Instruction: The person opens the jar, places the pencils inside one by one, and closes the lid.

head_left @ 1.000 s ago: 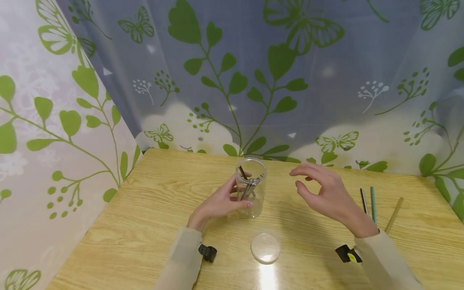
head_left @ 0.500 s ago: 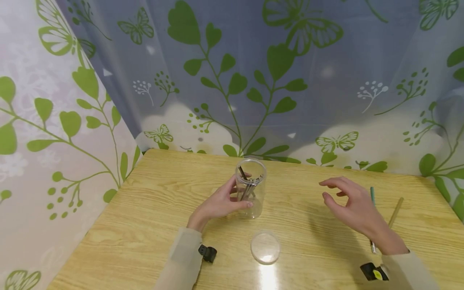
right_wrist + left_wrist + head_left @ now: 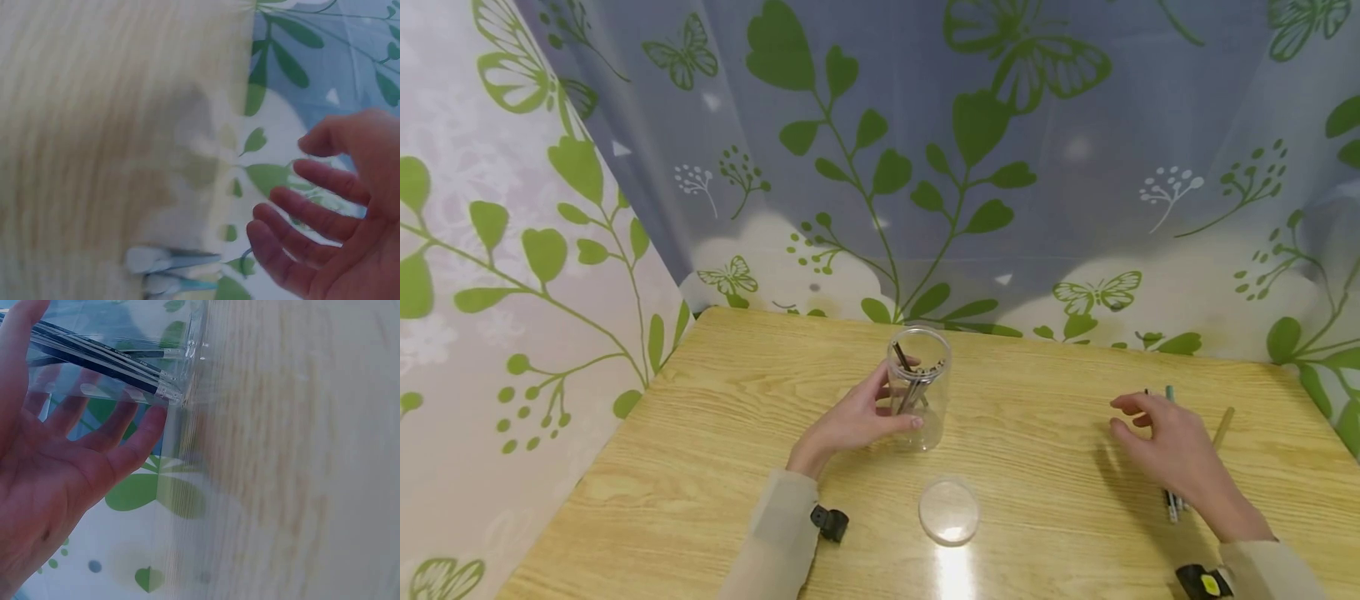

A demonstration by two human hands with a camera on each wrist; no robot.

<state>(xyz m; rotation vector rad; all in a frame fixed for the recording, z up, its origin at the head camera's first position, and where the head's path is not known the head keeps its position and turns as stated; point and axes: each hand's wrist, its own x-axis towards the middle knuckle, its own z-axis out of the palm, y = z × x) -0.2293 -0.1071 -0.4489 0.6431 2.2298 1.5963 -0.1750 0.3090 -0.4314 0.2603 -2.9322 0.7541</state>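
My left hand (image 3: 853, 417) grips a clear jar (image 3: 934, 425), thumb in front and fingers round the far side. The jar stands upright and uncovered at mid-table. Several dark pencils (image 3: 103, 359) lean inside it, ferrule ends toward the bottom in the left wrist view. My right hand (image 3: 1180, 454) hovers over the right side of the table, fingers loosely bent and holding nothing. Beneath and beside it lie a black pencil (image 3: 1170, 506), a teal pencil (image 3: 1170, 392) and a gold-brown pencil (image 3: 1223, 427), partly hidden by the hand and forearm.
A round clear lid (image 3: 950, 510) lies flat on the wooden table (image 3: 700, 467), in front of the jar. Behind the table hangs a leaf-and-butterfly patterned curtain (image 3: 865, 208), and another patterned sheet (image 3: 527, 275) borders it on the left.
My right hand has moved from near the jar to the right and toward me, over the loose pencils. The left hand and jar have stayed in place.
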